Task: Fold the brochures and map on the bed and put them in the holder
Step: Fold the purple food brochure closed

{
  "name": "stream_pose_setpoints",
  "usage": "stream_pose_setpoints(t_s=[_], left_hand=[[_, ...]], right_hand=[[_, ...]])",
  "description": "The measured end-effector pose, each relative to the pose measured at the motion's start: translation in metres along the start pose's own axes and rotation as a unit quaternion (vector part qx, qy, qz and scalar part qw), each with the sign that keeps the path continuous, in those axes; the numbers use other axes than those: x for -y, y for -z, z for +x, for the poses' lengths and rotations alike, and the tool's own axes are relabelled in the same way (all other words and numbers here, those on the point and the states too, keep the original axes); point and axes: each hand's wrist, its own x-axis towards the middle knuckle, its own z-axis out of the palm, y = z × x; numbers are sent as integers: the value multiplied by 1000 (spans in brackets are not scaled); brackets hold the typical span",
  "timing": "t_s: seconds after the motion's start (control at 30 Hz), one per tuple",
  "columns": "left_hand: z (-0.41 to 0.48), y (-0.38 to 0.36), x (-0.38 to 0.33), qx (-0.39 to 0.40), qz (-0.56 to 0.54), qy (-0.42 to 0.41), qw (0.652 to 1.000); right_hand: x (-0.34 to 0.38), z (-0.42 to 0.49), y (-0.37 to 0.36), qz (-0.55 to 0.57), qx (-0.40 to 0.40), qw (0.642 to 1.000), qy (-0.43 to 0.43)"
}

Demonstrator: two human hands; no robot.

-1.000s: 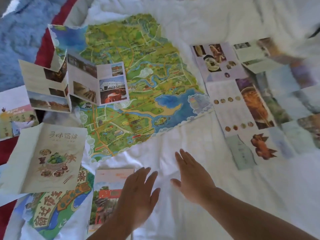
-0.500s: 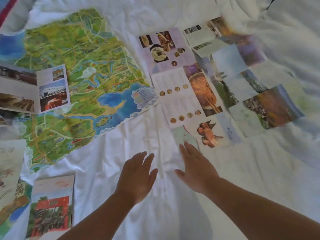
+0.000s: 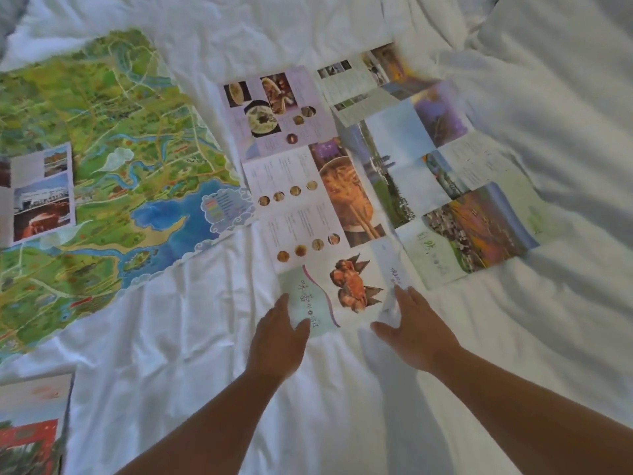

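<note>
1. Starting on the first sheet is how this moment reads: both hands are at the near edge of the food brochure [image 3: 308, 200], which lies fully opened out on the bed sheet [image 3: 171, 371], right of centre.
2. The left hand [image 3: 277, 337] touches its near-left corner, fingers extended and thumb lying over the paper. The right hand [image 3: 416, 330] touches the near-right corner, fingers straight and thumb spread. Neither hand shows a curled grip, though the paper by the right hand looks slightly raised.
3. Nothing appears folded yet. The scenic brochure [image 3: 445, 166] lies open just right of the food brochure, their edges overlapping.
4. The map [image 3: 120, 166] is spread flat at far left, with a small photo brochure [image 3: 41, 193] resting on it.
5. Another red-printed brochure [image 3: 30, 433] sits at the near-left corner, partly cut off by the frame.
6. The holder is not in view, so nothing can be judged as stowed.
7. My judgement: the task is at its very beginning, with every sheet left to fold and place.
</note>
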Motion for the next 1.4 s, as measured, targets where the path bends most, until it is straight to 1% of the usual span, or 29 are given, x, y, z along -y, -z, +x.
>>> stream_pose_setpoints(t_s=[0.03, 0.1, 0.17, 0.2, 0.27, 0.3, 0.37, 0.43, 0.5, 0.57, 0.6, 0.67, 0.77, 0.9, 0.97, 1.07, 1.17, 1.3, 1.4], left_hand=[[6, -2, -6, -15, -26, 12, 999], [17, -2, -17, -46, -118, 72, 989], [26, -1, -24, -73, -192, 134, 969], [28, -1, -24, -78, -200, 143, 966], [25, -3, -25, -71, -203, 140, 967], [21, -4, -26, -64, -200, 134, 968], [11, -6, -28, -48, -181, 116, 975], [1, -9, -30, -35, -172, 106, 979], [-6, -13, -29, -27, -188, 110, 976], [-12, -17, -28, -25, -198, 111, 974], [-16, -18, -29, -25, -200, 109, 973], [-22, -21, -30, -19, -204, 101, 974], [-33, -24, -29, -8, -216, 87, 972], [-41, -24, -27, -1, -191, 61, 980], [-41, -23, -29, 16, -214, 56, 975], [-38, -16, -38, 35, -285, 56, 956], [-26, -2, -45, 17, -369, 79, 926], [-1, 23, -51, -2, -433, 112, 894], [18, 41, -55, 14, -468, 119, 876]], right_hand=[[-1, 1, -2, 22, 4, 1000, -10], [0, 3, -7, 61, -6, 998, -24], [2, 4, -10, 119, -37, 991, -42], [3, 4, -11, 174, -62, 981, -58], [4, 3, -13, 299, -111, 943, -99], [5, 2, -14, 339, -126, 924, -124], [2, 2, -15, 385, -143, 897, -166], [-1, 5, -13, 451, -135, 859, -200], [-4, 7, -8, 525, -133, 802, -251], [-9, 7, -5, 573, -130, 757, -288], [-9, 7, -6, 592, -118, 741, -294], [-10, 4, -10, 620, -89, 723, -292], [-12, 3, -16, 619, -86, 722, -296], [-17, 1, -17, 616, -91, 725, -295], [-20, -3, -18, 622, -93, 718, -297], [-28, -8, -13, 629, -99, 712, -295], [-35, -12, -4, 624, -91, 719, -293], [-40, -15, 7, 620, -82, 732, -270], [-42, -17, 12, 621, -77, 736, -258]])
